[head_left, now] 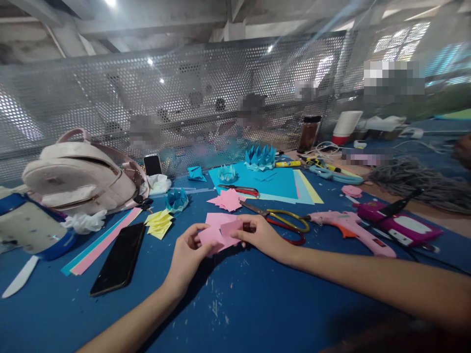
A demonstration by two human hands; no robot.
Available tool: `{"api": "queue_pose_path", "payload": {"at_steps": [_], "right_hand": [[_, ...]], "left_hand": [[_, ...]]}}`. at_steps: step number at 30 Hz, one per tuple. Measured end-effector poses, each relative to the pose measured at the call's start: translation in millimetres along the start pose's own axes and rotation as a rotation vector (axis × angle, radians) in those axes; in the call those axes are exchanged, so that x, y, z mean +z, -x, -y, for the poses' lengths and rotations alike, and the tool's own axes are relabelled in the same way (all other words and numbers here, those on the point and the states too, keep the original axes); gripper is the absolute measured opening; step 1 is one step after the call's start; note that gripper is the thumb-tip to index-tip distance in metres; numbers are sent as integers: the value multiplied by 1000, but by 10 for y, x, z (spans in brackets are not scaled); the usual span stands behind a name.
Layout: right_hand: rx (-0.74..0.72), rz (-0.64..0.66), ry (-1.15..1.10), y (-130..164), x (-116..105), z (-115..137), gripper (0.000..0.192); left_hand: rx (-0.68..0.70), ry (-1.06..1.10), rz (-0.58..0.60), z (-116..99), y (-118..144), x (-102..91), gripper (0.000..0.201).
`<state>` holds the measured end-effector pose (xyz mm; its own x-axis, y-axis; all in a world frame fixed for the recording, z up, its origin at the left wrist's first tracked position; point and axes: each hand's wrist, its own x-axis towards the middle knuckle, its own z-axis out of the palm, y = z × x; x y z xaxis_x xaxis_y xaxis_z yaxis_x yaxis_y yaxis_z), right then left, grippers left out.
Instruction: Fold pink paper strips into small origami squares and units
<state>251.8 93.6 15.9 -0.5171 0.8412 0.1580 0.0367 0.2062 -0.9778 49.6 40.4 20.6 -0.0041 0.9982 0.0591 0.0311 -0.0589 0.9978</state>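
Observation:
Pink paper point(217, 219) is held between my two hands over the blue table. My left hand point(191, 247) grips its left side, thumb on top. My right hand point(261, 235) pinches a raised pink flap or piece point(231, 227) at the right; whether it is a separate sheet I cannot tell. Just beyond lies a pile of cut pink paper point(228, 200). Scissors point(287, 219) with yellow and red handles rest beside my right hand. Yellow paper pieces point(159, 223) lie to the left of my left hand.
A black phone point(118, 259) and paper strips point(105, 240) lie left, near a backpack point(79, 169). A pink glue gun point(351, 228) and purple box point(399, 223) are at right. Folded blue paper crowns point(260, 158) stand on coloured sheets point(283, 184) at the back.

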Motion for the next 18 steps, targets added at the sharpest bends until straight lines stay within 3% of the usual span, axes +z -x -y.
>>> {"api": "queue_pose_path", "payload": {"at_steps": [2,8,15,18], "right_hand": [[4,-16,-22,2,2,21,36],[0,-37,7,19,13,76,34],[-18,-73,19,19,24,61,34],[-38,-168,19,-5,-26,83,36]], "left_hand": [[-12,35,23,6,-11,-1,51],[-2,15,-17,8,-7,-11,33],[16,14,-68,33,-12,-20,34],[23,22,-118,57,-39,-88,34]]}}
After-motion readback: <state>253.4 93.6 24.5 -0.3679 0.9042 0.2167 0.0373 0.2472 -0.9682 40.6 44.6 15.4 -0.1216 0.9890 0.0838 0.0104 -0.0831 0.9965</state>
